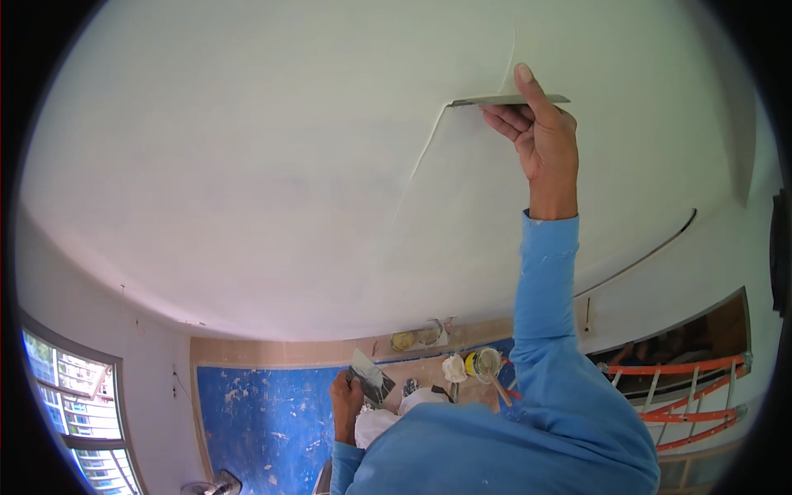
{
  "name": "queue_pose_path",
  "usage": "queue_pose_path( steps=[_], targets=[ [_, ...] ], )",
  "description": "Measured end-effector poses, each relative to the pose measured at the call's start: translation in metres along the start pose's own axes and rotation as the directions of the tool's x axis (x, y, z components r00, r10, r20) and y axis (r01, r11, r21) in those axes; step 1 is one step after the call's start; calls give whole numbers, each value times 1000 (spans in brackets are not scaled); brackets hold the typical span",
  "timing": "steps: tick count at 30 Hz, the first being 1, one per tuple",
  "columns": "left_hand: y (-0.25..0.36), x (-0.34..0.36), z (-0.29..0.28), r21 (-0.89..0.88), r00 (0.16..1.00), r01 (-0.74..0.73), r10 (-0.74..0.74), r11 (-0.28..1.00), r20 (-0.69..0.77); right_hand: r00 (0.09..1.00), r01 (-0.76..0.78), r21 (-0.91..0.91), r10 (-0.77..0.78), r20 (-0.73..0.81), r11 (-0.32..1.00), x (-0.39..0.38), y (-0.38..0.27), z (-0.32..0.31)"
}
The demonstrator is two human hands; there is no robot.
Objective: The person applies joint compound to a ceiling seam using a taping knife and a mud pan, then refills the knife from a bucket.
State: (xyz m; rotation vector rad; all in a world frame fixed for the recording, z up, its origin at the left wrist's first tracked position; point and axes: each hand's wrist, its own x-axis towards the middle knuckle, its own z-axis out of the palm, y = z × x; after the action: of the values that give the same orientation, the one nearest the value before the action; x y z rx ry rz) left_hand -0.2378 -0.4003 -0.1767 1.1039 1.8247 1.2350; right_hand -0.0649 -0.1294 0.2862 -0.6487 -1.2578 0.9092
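My right hand (546,136) is raised on a straight arm against the broad white wall (289,165). Its fingers and thumb grip a wide metal filling knife (474,101), seen nearly edge-on, with its blade at the wall. A thin raised line of white filler (426,153) runs down from the blade's left end, and a fainter line rises above it. Low beside my body, my left hand (346,401) is closed round the handle of another metal filling knife (375,379). White paste smears that blade.
A paint-spotted blue sheet (272,429) covers the floor below. Near the wall's foot stand an open bucket (487,363) with a stick and a white-smeared container (454,368). An orange ladder (685,367) is at right, a window (78,396) at left, a fan (221,484) at lower left.
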Motion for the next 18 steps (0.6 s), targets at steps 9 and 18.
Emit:
queue_pose_path(
  steps=[9,18],
  targets=[
    [25,0,-14,-47,999,-35,36,998,3,997,66,-45,-65,29,997,31,-73,16],
    [39,-8,-24,-187,999,-53,51,981,-16,977,208,-125,-199,82,970,39,-146,49]
  ],
)
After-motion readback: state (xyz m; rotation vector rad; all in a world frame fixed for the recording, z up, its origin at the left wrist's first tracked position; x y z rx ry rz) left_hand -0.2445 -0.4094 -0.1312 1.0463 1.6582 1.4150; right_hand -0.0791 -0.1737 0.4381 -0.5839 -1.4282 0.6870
